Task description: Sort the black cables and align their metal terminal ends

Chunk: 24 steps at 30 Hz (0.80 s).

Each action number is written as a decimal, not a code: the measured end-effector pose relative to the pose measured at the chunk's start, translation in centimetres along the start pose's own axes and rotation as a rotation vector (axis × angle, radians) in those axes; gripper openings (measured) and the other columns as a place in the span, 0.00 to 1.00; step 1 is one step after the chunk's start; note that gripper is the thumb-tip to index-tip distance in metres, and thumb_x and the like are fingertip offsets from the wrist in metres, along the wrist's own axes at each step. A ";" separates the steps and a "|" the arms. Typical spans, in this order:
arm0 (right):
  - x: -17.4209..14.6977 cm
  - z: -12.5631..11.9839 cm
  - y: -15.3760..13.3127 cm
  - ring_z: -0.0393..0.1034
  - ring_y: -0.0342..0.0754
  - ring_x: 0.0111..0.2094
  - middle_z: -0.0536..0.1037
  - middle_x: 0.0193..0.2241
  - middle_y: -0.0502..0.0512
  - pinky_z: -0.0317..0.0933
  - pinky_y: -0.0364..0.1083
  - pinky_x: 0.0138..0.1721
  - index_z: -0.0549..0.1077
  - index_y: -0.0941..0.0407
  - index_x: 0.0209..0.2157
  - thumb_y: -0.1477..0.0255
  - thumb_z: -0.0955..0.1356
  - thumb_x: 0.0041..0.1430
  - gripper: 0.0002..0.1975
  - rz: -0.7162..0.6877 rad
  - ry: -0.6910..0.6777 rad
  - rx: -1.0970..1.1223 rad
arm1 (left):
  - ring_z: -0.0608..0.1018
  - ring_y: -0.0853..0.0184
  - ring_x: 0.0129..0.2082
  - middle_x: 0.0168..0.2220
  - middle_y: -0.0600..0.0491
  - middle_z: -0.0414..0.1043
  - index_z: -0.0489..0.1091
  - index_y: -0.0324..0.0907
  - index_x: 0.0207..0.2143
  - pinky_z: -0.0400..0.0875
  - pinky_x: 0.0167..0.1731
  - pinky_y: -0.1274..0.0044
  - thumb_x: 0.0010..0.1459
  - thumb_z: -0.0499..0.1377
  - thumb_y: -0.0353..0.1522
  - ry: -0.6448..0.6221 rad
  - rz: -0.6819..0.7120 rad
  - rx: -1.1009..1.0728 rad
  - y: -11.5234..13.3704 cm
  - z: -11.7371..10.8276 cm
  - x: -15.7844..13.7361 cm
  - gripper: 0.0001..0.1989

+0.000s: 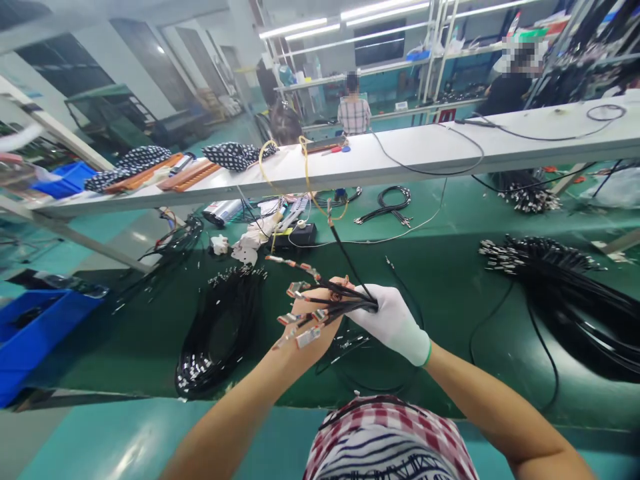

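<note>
My right hand (393, 320), in a white glove with a green cuff, is closed around a bunch of black cables (345, 305). Metal connectors with orange parts (307, 337) fan out to the left from the bunch. One cable (345, 250) sticks up and away from the rest. My bare left hand (320, 303) is just behind the connector ends, its fingers curled in close to the glove. The cables cover most of those fingers, so what they grip is hidden. Loose thin cables (350, 343) lie on the green table below my hands.
Coiled black cables (187, 347) lie left, and a larger cable bundle (550, 293) lies right. A blue bin (45, 327) stands far left. A white shelf (420, 150) crosses above the green table (440, 267). A black box (303, 235) sits behind my hands. Several people work beyond.
</note>
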State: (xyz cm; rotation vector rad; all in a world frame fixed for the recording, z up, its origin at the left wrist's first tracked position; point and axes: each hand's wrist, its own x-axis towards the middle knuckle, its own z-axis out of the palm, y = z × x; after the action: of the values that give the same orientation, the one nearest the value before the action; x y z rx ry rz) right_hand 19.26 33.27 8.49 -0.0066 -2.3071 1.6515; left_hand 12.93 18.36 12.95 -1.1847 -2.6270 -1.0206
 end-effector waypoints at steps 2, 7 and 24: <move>-0.1 -0.1 -0.1 0.62 0.41 0.25 0.73 0.24 0.49 0.57 0.40 0.28 0.75 0.59 0.31 0.70 0.68 0.54 0.06 -0.039 0.039 -0.046 | 0.79 0.64 0.34 0.35 0.50 0.79 0.75 0.42 0.39 0.74 0.37 0.75 0.61 0.53 0.32 0.019 0.003 0.021 0.5 0.1 -0.2 0.11; -0.1 -0.5 -0.1 0.62 0.42 0.27 0.71 0.26 0.49 0.58 0.40 0.29 0.72 0.59 0.32 0.74 0.67 0.52 0.04 -0.024 -0.043 0.103 | 0.79 0.67 0.29 0.30 0.51 0.78 0.75 0.41 0.37 0.72 0.33 0.80 0.63 0.50 0.29 0.044 0.098 0.084 1.3 0.2 -0.2 0.12; 0.9 -1.1 0.7 0.51 0.38 0.24 0.60 0.21 0.45 0.49 0.39 0.25 0.68 0.60 0.25 0.65 0.71 0.51 0.13 0.159 -0.290 0.265 | 0.80 0.64 0.35 0.35 0.48 0.79 0.77 0.42 0.34 0.74 0.37 0.76 0.55 0.48 0.21 0.014 0.198 0.013 -0.4 0.0 -1.0 0.18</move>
State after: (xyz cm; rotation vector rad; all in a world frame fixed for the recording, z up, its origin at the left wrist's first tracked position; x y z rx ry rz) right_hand 18.57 34.72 8.35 0.1171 -2.3175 2.1552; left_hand 13.40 17.53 12.43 -1.3957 -2.4415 -0.9688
